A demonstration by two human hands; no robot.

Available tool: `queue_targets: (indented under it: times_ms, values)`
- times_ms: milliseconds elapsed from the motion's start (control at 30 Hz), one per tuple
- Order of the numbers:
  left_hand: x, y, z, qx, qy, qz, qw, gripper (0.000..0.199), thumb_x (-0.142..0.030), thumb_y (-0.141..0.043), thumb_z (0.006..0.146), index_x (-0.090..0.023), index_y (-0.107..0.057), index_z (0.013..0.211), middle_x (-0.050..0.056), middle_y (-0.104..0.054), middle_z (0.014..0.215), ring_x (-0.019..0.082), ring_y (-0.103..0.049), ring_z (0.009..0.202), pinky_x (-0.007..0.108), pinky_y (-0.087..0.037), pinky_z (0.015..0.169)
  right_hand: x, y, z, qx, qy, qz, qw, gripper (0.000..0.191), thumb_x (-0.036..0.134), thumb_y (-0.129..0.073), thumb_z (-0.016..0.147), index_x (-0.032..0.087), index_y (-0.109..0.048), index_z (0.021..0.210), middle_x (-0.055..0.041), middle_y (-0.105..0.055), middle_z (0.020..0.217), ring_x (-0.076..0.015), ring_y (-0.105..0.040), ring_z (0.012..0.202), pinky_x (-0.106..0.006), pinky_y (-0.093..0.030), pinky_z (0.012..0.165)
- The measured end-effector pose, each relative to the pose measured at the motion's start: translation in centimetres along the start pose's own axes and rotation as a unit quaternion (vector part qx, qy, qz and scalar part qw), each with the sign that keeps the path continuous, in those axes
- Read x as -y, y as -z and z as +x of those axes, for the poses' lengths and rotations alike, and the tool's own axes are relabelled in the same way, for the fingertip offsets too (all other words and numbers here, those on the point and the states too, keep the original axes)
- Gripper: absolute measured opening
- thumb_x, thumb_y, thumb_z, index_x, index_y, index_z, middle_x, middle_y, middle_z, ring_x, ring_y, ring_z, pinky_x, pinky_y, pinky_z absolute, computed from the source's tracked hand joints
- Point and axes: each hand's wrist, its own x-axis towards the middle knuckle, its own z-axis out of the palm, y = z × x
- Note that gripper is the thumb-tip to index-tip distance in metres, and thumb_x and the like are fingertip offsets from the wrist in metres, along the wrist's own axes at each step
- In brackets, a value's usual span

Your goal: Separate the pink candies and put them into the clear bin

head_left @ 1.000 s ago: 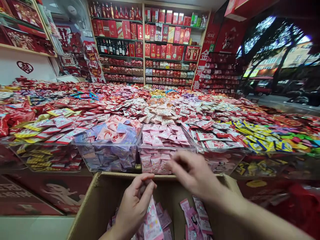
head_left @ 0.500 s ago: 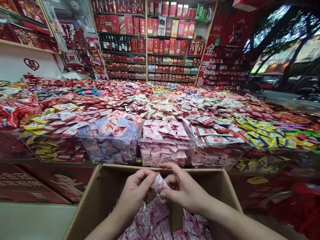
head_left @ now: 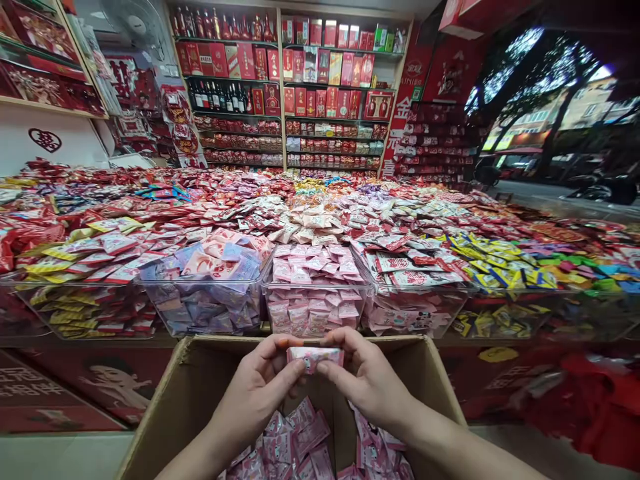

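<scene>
Between my two hands is a small pink and white candy packet (head_left: pixel 315 358), lying crosswise over an open cardboard box (head_left: pixel 165 393). My left hand (head_left: pixel 267 380) pinches its left end between thumb and fingers. The right end is pinched the same way by my right hand (head_left: pixel 367 373). Below, inside the box, lie many similar pink packets (head_left: pixel 290 440), in two heaps with a strip of bare cardboard between them. Just beyond the box's far edge stands a clear bin of pink packets (head_left: pixel 317 310).
A clear bin of purple and pink packets (head_left: pixel 205 307) stands to the left, and one with red and white packets (head_left: pixel 415 293) to the right. Yellow packets (head_left: pixel 495 263) lie farther right. Shelves of boxes and bottles (head_left: pixel 285 93) line the back wall.
The packet has turned from a slant to lying level, its long side facing me. My right hand has shifted to grip its right end. The whole view has swung slightly.
</scene>
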Motion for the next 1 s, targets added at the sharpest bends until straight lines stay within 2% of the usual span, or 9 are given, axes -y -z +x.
queue_targets:
  times_ms: [100, 167, 233, 367, 467, 600, 700, 800, 1000]
  values:
    - [0.0, 0.3, 0.0, -0.019, -0.036, 0.028, 0.999, 0.021, -0.032, -0.056, 0.076, -0.022, -0.052, 0.095, -0.004, -0.060, 0.072, 0.008, -0.053, 0.057, 0.017, -0.041, 0.050, 1.1, 2.7, 1.6, -0.089, 0.078, -0.049, 0.992, 0.015, 0.026, -0.050, 0.080, 0.020, -0.054, 0.093, -0.0029, -0.060, 0.079, -0.0145, -0.055, 0.071, -0.027, -0.044, 0.065]
    - [0.1, 0.6, 0.2, -0.040, -0.050, 0.065, 0.996, 0.020, -0.032, -0.054, 0.077, -0.021, -0.054, 0.094, -0.003, -0.059, 0.073, 0.007, -0.053, 0.057, 0.016, -0.039, 0.049, 2.0, 5.2, 3.4, -0.163, 0.158, -0.125, 0.966, 0.017, 0.022, -0.046, 0.082, 0.019, -0.055, 0.096, -0.0055, -0.060, 0.087, -0.0159, -0.055, 0.079, -0.029, -0.044, 0.072]
    - [0.3, 0.9, 0.7, -0.064, -0.037, 0.089, 0.993, 0.016, -0.031, -0.056, 0.076, -0.019, -0.055, 0.088, -0.003, -0.059, 0.072, 0.008, -0.054, 0.059, 0.016, -0.038, 0.049, 2.8, 7.5, 5.5, -0.172, 0.204, -0.216, 0.939, 0.019, 0.018, -0.045, 0.082, 0.018, -0.057, 0.097, -0.0073, -0.062, 0.091, -0.0170, -0.056, 0.086, -0.030, -0.043, 0.077]
    - [0.9, 1.3, 1.6, -0.088, -0.013, 0.091, 0.992, 0.015, -0.030, -0.055, 0.076, -0.018, -0.054, 0.085, -0.004, -0.059, 0.059, 0.008, -0.052, 0.054, 0.016, -0.036, 0.049, 3.4, 9.5, 8.7, -0.008, 0.142, -0.330, 0.933, 0.022, 0.016, -0.043, 0.080, 0.016, -0.060, 0.095, -0.0064, -0.065, 0.092, -0.0165, -0.058, 0.084, -0.027, -0.043, 0.076]
    - [1.2, 1.6, 1.9, -0.082, -0.013, 0.092, 0.992, 0.016, -0.031, -0.056, 0.075, -0.017, -0.055, 0.084, -0.004, -0.060, 0.054, 0.008, -0.052, 0.052, 0.016, -0.036, 0.048, 3.3, 8.9, 10.1, 0.129, 0.073, -0.383, 0.912, 0.026, 0.012, -0.041, 0.079, 0.017, -0.061, 0.094, -0.0055, -0.066, 0.092, -0.0167, -0.058, 0.082, -0.026, -0.042, 0.073]
    - [1.3, 1.9, 2.0, -0.081, -0.015, 0.071, 0.994, 0.017, -0.032, -0.059, 0.072, -0.018, -0.057, 0.081, -0.004, -0.061, 0.057, 0.009, -0.054, 0.050, 0.016, -0.034, 0.045, 3.1, 8.0, 11.9, 0.235, 0.020, -0.403, 0.884, 0.027, 0.009, -0.045, 0.074, 0.015, -0.063, 0.092, -0.0067, -0.067, 0.092, -0.0171, -0.059, 0.079, -0.024, -0.042, 0.069]
    - [1.2, 1.9, 2.2, -0.085, -0.019, 0.051, 0.995, 0.014, -0.029, -0.061, 0.070, -0.017, -0.058, 0.078, -0.004, -0.062, 0.061, 0.007, -0.054, 0.048, 0.016, -0.034, 0.044, 3.6, 8.0, 13.2, 0.305, -0.011, -0.411, 0.859, 0.025, 0.010, -0.046, 0.073, 0.015, -0.064, 0.090, -0.0061, -0.067, 0.085, -0.0158, -0.058, 0.071, -0.023, -0.041, 0.063]
    - [1.1, 1.8, 2.2, -0.091, -0.023, 0.043, 0.995, 0.012, -0.027, -0.060, 0.071, -0.017, -0.058, 0.076, -0.005, -0.060, 0.054, 0.007, -0.054, 0.046, 0.015, -0.034, 0.043, 4.6, 8.1, 13.9, 0.351, -0.025, -0.410, 0.841, 0.023, 0.025, -0.043, 0.080, 0.014, -0.063, 0.085, -0.0062, -0.066, 0.081, -0.0154, -0.056, 0.066, -0.024, -0.041, 0.057]
    - [1.1, 1.7, 2.1, -0.098, -0.027, 0.031, 0.994, 0.012, -0.027, -0.062, 0.068, -0.017, -0.059, 0.075, -0.003, -0.062, 0.065, 0.009, -0.056, 0.048, 0.018, -0.036, 0.045, 4.7, 7.2, 13.5, 0.378, -0.062, -0.363, 0.850, 0.065, 0.067, -0.026, 0.076, 0.015, -0.063, 0.089, -0.0095, -0.064, 0.094, -0.0218, -0.058, 0.080, -0.029, -0.044, 0.066]
